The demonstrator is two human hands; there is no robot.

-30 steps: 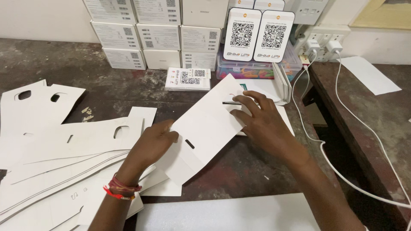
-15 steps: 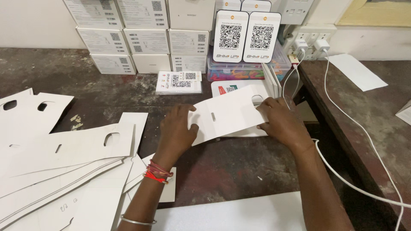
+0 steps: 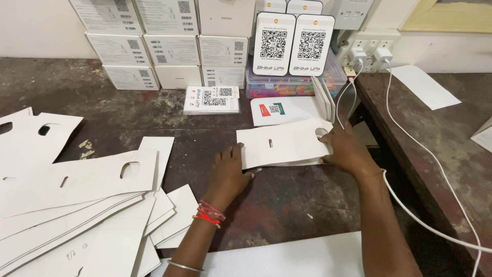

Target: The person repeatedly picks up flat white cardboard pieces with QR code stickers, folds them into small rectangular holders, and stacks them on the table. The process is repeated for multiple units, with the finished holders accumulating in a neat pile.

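A white die-cut cardboard piece, folded over on itself, lies on the dark table in front of me. My left hand presses flat against its left edge, with red thread bands at the wrist. My right hand holds down its right end, fingers by the round cut-out. Neither hand lifts the piece off the table.
A fanned pile of flat white cardboard blanks fills the left. Stacked white boxes, two upright code cards, a plastic box of coloured bits and a white card stack stand behind. White cables cross a side table. A white sheet lies near me.
The cardboard piece has gone from open and slanted to folded flat and level. Both hands slid outward to its ends, and the view moved closer.
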